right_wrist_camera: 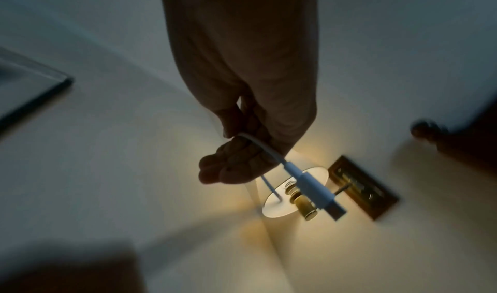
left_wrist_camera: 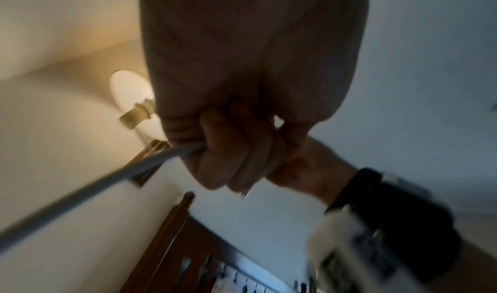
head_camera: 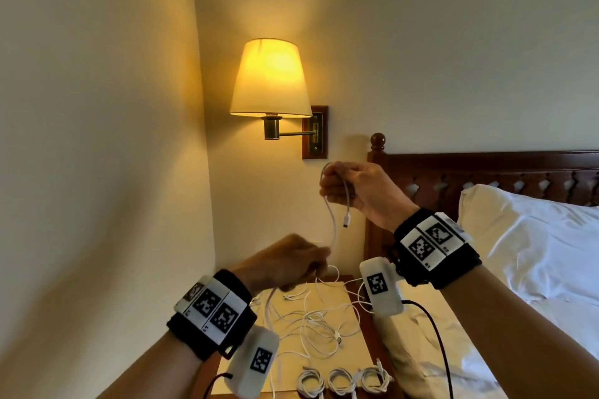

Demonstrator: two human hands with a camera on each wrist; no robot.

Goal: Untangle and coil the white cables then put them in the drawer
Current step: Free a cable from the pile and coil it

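Note:
My right hand [head_camera: 343, 186] is raised beside the bed post and grips a white cable [head_camera: 333, 220] near its end; a loop sticks out above the fingers and the USB plug [right_wrist_camera: 320, 195] dangles below. The same cable runs down to my left hand [head_camera: 291, 264], which grips it lower [left_wrist_camera: 166, 155], above the nightstand. A tangle of white cables [head_camera: 319, 324] lies on the nightstand top [head_camera: 350, 350]. Three coiled white cables [head_camera: 342, 381] sit in a row near its front edge. No drawer is in view.
A lit wall lamp [head_camera: 270, 78] on a brass arm hangs above the nightstand, close to my right hand. The dark wooden headboard [head_camera: 486, 172] and a bed with white pillow [head_camera: 534, 236] fill the right. A wall stands close on the left.

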